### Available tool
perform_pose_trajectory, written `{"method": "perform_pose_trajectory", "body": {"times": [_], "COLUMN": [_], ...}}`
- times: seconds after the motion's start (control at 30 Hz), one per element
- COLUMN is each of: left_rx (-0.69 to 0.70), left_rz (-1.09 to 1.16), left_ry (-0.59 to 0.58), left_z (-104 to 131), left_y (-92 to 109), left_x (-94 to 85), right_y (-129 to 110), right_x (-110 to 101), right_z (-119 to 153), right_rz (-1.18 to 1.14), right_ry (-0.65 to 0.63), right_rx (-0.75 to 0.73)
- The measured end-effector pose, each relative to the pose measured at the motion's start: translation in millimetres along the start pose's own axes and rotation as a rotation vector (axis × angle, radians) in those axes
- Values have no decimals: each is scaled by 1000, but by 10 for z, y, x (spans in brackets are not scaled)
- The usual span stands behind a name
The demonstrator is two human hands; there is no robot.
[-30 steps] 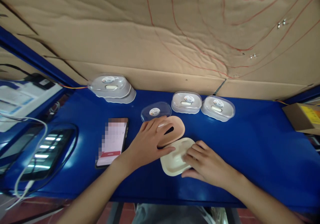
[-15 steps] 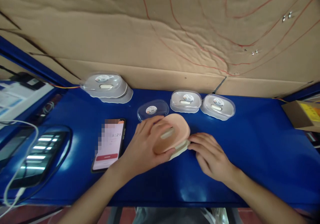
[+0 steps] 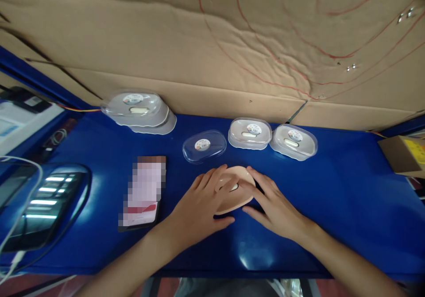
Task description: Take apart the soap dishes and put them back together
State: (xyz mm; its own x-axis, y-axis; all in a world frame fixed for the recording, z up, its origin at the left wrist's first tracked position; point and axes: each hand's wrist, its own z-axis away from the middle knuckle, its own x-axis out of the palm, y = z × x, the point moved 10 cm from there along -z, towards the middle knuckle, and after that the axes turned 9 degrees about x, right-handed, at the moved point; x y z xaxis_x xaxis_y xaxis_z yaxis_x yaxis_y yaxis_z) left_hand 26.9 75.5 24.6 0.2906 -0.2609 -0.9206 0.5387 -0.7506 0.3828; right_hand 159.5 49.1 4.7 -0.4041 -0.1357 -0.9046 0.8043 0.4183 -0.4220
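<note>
A peach-coloured oval dish (image 3: 237,202) with a pale oblong piece at its middle lies on the blue table (image 3: 335,199). My left hand (image 3: 202,199) rests over its left side, fingers spread, thumb apart along the near edge. From the right, my right hand (image 3: 272,199) touches the dish with spread fingers, its index finger reaching over the top and its thumb by the near rim. Both palms hide parts of the dish. Just behind it lies a clear oval lid (image 3: 215,151) with a round sticker.
Two lidded grey boxes (image 3: 241,140) (image 3: 302,150) stand behind on the right, a stack (image 3: 142,119) back left. A phone (image 3: 144,190) lies left, beside a dark glossy device (image 3: 43,208) with cables. A cardboard box (image 3: 400,155) sits far right; a cardboard wall (image 3: 139,40) rises behind.
The dish has gone from tilted and held up to lying flat, its pale-green lower part now out of sight. My left hand's grip has loosened, and my right hand has moved onto the dish.
</note>
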Motion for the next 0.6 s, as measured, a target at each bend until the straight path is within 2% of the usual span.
{"method": "perform_pose_trajectory", "body": {"times": [0.1,0.2,0.3,0.37,0.47,0.53,0.6], "left_rx": [25,45,-104,-244,-358,-378,-372], "left_rz": [18,21,-59,-132,-177,-183,-192], "left_ry": [-9,108,317,388,334,291,297], "left_z": [0,-11,34,89,110,108,111], "left_y": [13,-28,-327,-583,-849,-917,-915], "left_x": [12,-189,-483,-569,-482,-406,-389], "right_y": [8,1,-4,-26,-53,-62,-67], "right_x": [-27,-36,-58,-97,-157,-181,-187], "right_z": [-3,-10,-9,2,20,24,20], "right_rz": [2,-1,-12,-16,-22,-29,-35], "right_ry": [21,18,38,79,140,163,169], "right_rx": [5,6,9,-7,-23,-25,-27]}}
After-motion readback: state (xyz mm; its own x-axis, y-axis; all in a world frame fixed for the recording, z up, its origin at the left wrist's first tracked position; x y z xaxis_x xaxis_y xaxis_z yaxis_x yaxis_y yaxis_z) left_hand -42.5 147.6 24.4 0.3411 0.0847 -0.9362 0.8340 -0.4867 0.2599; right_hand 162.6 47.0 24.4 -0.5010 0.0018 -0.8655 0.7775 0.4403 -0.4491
